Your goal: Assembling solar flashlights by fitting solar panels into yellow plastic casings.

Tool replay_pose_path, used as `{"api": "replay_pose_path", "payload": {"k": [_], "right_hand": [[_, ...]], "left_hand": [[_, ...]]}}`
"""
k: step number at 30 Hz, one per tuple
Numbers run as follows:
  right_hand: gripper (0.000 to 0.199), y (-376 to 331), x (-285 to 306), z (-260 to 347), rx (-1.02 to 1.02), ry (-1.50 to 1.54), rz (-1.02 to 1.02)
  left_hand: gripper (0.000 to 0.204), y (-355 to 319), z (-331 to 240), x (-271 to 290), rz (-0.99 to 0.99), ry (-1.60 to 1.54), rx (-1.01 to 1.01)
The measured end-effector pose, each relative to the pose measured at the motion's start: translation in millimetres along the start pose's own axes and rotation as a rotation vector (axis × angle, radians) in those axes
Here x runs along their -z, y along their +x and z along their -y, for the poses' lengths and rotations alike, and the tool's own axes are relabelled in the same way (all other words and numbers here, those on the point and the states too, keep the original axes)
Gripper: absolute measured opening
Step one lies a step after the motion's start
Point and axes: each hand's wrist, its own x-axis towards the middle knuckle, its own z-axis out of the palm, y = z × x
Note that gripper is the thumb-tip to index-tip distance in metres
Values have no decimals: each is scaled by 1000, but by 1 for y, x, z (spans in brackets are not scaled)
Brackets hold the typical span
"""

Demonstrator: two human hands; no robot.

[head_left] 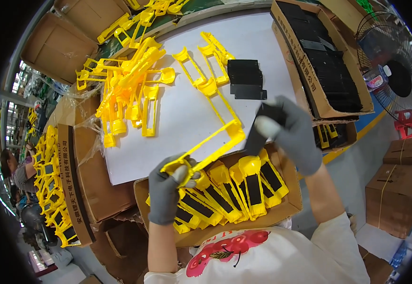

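My left hand (166,189), in a grey glove, grips the lower end of a long yellow plastic frame (213,142) held slantwise above the box in front of me. My right hand (291,135), also gloved, holds a black rectangular strip (259,132) against the frame's upper end. Below both hands a cardboard box (286,203) holds several yellow frames with black strips (248,187) fitted in them, laid in a row.
A white table top (177,118) carries a heap of bare yellow frames (130,85) and a small stack of black strips (246,78). A cardboard box of black strips (324,57) stands at right. More boxes of yellow frames (52,184) stand left. A fan (400,71) sits far right; another person (17,173) at far left.
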Motion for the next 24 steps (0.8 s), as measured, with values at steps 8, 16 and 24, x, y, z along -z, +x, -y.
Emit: {"api": "replay_pose_path", "payload": {"k": [8,16,24], "right_hand": [[23,-40,-23,5,-247,-206,190],[18,-55,-33,8,29,-652,93],[23,-57,-28,-12,-7,-676,141]], "left_hand": [[28,-16,2,-31,49,-130,96],[30,-24,4,-38,25,-116,145],[28,-22,5,-48,-35,-9,195]]}}
